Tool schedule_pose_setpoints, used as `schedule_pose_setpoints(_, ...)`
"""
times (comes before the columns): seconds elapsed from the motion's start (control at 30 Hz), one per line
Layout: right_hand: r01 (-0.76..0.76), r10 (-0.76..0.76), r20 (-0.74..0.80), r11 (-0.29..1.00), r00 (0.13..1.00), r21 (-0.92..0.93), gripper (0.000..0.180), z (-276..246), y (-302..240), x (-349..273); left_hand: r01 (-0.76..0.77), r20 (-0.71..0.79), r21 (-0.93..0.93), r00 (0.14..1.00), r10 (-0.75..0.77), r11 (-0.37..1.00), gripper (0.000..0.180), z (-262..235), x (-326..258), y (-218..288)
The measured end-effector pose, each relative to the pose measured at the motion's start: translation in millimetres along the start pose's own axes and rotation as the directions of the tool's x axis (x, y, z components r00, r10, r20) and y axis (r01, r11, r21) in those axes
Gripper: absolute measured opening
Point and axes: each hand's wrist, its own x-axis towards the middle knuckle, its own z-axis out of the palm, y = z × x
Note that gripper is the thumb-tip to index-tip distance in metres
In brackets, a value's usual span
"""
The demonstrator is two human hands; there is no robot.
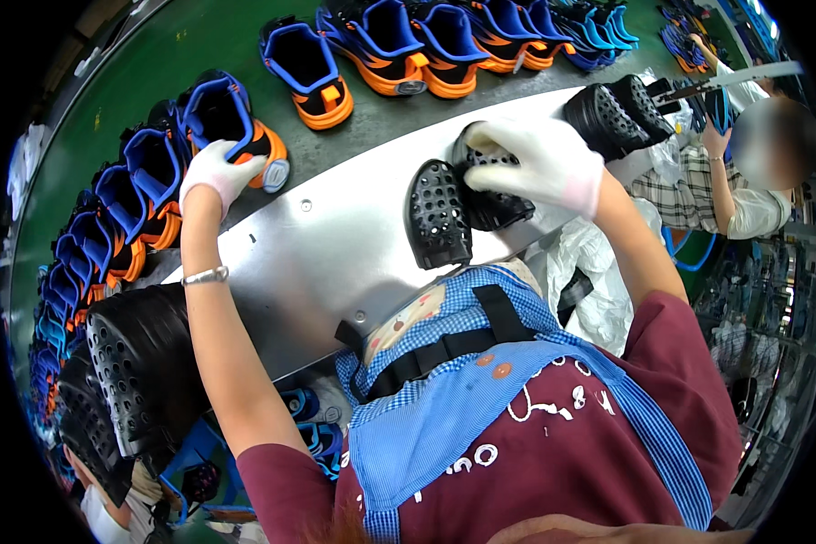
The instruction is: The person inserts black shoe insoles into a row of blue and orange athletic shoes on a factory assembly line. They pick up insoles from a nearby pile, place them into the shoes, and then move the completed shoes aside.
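My left hand (216, 176), in a white glove, grips the heel of a blue, black and orange sports shoe (216, 107) on the green bench. The thumb lies on the heel's outside and the fingertips reach its collar. My right hand (546, 165), gloved in white too, closes thumb and fingers round a black perforated shoe insert (499, 208) over the metal shelf. A matching insert (441, 213) lies just left of it. Part of the held insert is hidden behind the glove.
Similar shoes line the green bench (236, 41) to the left and along the far side. More black inserts are stacked at the lower left (150, 363) and the right end (607, 118) of the metal shelf (335, 218). Clear plastic bags (594, 272) hang nearby; a co-worker (712, 186) sits at right.
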Motion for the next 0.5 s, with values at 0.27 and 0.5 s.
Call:
schedule_pose_setpoints(0.27,-0.034,0.013,-0.114,0.983,0.993,-0.181,0.05,37.9,48.1,-56.8,-0.2,-0.594,0.23,0.746,0.3,0.953,0.037,18.6,-54.6,47.5)
schedule_pose_setpoints(0.5,0.107,-0.13,-0.167,0.984,0.977,-0.139,0.041,38.6,61.2,-60.0,-0.383,-0.61,0.143,0.692,0.386,0.913,0.033,35.9,-88.8,84.1)
